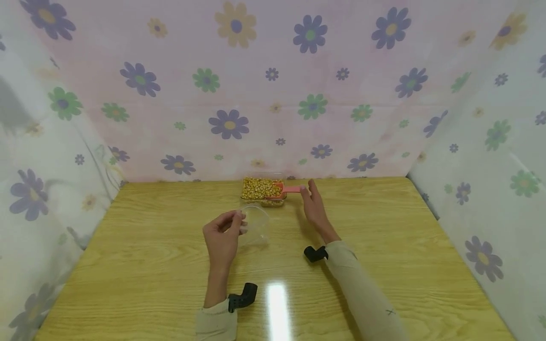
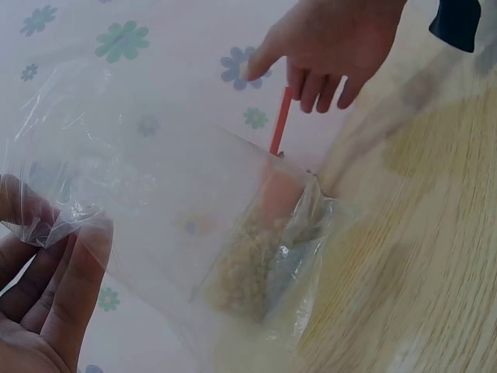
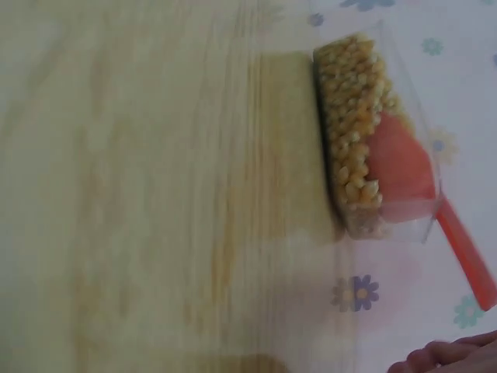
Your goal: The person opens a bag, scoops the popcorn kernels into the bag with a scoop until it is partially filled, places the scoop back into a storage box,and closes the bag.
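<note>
Nearest, L hand pinches a clear plastic bag by its rim, thumb & fingers closed on the film, held up over the table just in front of the tub, prob. so the mouth hangs open. Beyond, R hand is loosely open by the handle end of a pinkish-red scoop, no grip visible; can't tell if a fingertip touches. Scoop's bowl is in the corn kernels w/ handle out over the R rim, prob. for easy reach, & the clear tub sits at the table's far edge, near flowered cloth.
</note>
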A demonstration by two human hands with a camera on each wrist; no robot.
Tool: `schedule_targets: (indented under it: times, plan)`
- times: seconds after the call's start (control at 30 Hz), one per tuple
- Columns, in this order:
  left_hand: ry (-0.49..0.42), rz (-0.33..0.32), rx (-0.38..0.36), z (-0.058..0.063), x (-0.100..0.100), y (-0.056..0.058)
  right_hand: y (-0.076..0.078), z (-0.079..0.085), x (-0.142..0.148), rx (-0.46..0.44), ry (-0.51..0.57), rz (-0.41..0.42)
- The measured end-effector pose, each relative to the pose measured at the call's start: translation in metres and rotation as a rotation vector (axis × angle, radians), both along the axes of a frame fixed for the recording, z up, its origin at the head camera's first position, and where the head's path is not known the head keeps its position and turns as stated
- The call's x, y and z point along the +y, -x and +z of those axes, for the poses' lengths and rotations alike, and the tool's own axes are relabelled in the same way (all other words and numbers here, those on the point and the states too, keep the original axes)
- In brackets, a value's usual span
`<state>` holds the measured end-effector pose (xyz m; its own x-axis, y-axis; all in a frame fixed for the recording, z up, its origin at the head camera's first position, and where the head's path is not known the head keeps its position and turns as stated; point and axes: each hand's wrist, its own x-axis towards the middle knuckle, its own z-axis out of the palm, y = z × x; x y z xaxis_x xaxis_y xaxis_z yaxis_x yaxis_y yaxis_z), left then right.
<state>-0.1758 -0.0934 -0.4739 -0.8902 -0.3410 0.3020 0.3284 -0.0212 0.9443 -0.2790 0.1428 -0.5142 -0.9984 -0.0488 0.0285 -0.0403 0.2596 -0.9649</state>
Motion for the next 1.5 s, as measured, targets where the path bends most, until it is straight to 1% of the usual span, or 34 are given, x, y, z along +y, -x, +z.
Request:
schedule_targets:
  times: [0.13, 0.23, 0.3, 0.33, 0.53, 0.67, 0.73, 0.87, 0.97, 1.2, 1.3, 1.4, 1.5]
  plan:
    - [-0.001, -0.004, -0.013, 0.001, 0.001, -0.003, 0.012, -0.003, 0.001, 0.058, 0.077, 0.038]
    - [-0.006, -0.004, -0.019, 0.002, 0.001, -0.004, 0.018, 0.001, 0.001, 0.112, 0.107, 0.060]
    - [-0.012, -0.005, -0.024, 0.001, 0.001, -0.004, 0.020, 0.008, 0.000, 0.135, 0.120, 0.071]
    - [-0.014, -0.005, -0.027, 0.001, 0.001, -0.004, 0.019, 0.014, -0.001, 0.143, 0.121, 0.080]
    - [-0.006, -0.009, -0.021, 0.001, 0.000, -0.005, 0.011, 0.046, -0.008, 0.159, 0.102, 0.095]
    - [0.000, -0.016, 0.001, 0.002, 0.000, -0.004, 0.012, 0.051, -0.010, 0.175, 0.119, 0.093]
    - [-0.001, -0.018, 0.007, 0.002, 0.000, -0.003, 0.014, 0.049, -0.010, 0.176, 0.128, 0.096]
    - [-0.001, -0.016, 0.008, 0.003, 0.000, -0.004, 0.026, 0.030, -0.009, 0.191, 0.132, 0.079]
    - [-0.002, -0.011, 0.006, 0.004, -0.001, -0.004, 0.035, 0.014, -0.009, 0.185, 0.136, 0.050]
    - [-0.004, -0.002, 0.009, 0.004, -0.003, -0.004, 0.033, 0.007, -0.012, 0.101, 0.136, 0.027]
    - [-0.001, -0.002, 0.009, 0.003, -0.003, -0.004, 0.031, 0.003, -0.012, 0.091, 0.125, 0.030]
    - [-0.004, 0.003, 0.013, 0.004, -0.004, -0.004, 0.031, -0.003, -0.011, 0.103, 0.117, 0.024]
    - [-0.004, 0.008, 0.014, 0.005, -0.005, -0.004, 0.030, -0.009, -0.011, 0.088, 0.104, -0.002]
